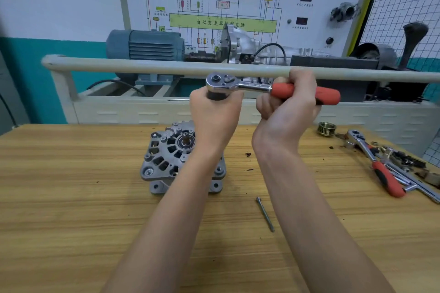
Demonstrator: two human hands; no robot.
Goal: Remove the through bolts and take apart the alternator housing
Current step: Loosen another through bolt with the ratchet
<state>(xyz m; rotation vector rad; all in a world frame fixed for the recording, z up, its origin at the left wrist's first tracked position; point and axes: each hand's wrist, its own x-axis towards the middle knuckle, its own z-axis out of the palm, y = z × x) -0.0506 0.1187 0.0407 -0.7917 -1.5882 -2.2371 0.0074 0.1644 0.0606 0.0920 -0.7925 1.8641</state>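
Red ratchet handle gripped by right hand; left hand grips socket.

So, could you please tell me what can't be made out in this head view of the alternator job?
- Socket under the ratchet: wrapped by the left hand, size unreadable.
- Alternator: its right side sits behind the left forearm, so remaining through bolts can't be counted.
- Small parts at the right of the table: too small and jumbled to identify.
- Right hand: its fingertips are hidden behind the red handle.
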